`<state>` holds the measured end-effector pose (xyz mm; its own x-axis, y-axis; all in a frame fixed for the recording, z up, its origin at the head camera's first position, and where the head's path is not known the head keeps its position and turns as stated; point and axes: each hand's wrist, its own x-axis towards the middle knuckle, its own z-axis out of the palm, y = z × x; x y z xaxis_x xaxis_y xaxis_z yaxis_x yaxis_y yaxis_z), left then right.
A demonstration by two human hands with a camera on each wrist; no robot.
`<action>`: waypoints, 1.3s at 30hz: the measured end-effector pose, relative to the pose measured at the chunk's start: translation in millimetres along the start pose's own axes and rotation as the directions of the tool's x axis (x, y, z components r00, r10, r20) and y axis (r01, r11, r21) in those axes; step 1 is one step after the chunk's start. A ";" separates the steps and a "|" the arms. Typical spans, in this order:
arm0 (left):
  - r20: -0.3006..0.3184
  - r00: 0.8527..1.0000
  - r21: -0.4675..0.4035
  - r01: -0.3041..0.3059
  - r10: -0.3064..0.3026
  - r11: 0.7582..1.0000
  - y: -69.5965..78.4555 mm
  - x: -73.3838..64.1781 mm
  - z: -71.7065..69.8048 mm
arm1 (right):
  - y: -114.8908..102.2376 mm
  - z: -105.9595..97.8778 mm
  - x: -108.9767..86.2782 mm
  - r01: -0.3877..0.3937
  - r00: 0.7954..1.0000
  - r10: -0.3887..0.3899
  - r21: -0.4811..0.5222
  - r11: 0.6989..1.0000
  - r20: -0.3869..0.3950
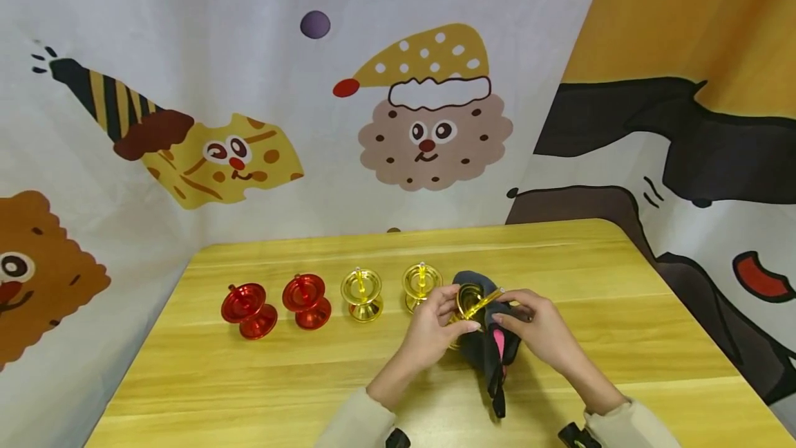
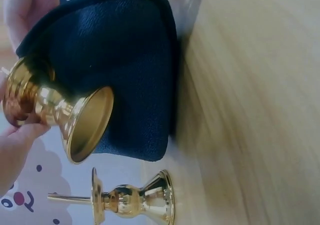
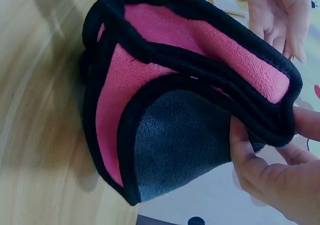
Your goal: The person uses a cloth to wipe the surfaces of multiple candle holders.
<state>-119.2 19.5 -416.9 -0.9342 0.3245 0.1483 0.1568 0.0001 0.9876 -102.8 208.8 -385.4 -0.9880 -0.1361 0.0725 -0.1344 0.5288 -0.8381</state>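
My left hand (image 1: 429,330) grips a gold candle holder (image 1: 469,301) by its cup, between thumb and fingers. It is tilted above the table, with its stick-like stem pointing toward my right hand. In the left wrist view, the flared base of the gold candle holder (image 2: 90,122) faces outward. My right hand (image 1: 544,327) pinches a dark grey cloth (image 1: 475,351) close against the holder. Black edging and a pink inner side of the cloth (image 3: 180,140) show in the right wrist view. The cloth drapes down behind and beside the holder.
Along the table (image 1: 261,386) to the left stand two red candle holders (image 1: 258,320) (image 1: 311,313) and two gold ones (image 1: 365,306) (image 1: 421,282). Behind the table hangs a printed cartoon curtain (image 1: 249,40).
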 end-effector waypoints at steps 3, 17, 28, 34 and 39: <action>0.033 0.999 -0.033 0.014 -0.013 0.999 4.2 -0.5 -3.8 | 0.5 -0.5 0.5 -0.016 1.000 0.016 0.012 1.000 -0.006; 0.097 0.995 0.135 0.011 -0.024 0.991 4.4 1.6 -5.2 | -1.7 -0.5 5.4 0.068 0.998 -0.068 -0.053 0.996 -0.007; -0.007 1.000 0.069 0.001 -0.001 0.998 0.2 0.7 4.9 | -9.1 10.6 -4.3 0.073 0.994 -0.088 -0.200 0.977 -0.068; 0.170 0.984 0.026 0.058 -0.061 0.998 -1.2 -0.7 -4.7 | -3.4 2.6 -0.1 0.211 0.976 -0.216 -0.190 0.959 -0.002; 0.137 0.990 0.023 0.032 -0.035 0.999 -5.4 -3.2 -4.8 | -1.9 1.1 1.2 0.184 0.982 -0.187 -0.222 0.957 0.009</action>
<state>-118.6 13.9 -422.5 -0.8864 0.4507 0.1055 0.1344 0.0325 0.9904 -103.7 206.7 -384.3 -0.9449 -0.2399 0.2229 -0.3272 0.6674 -0.6689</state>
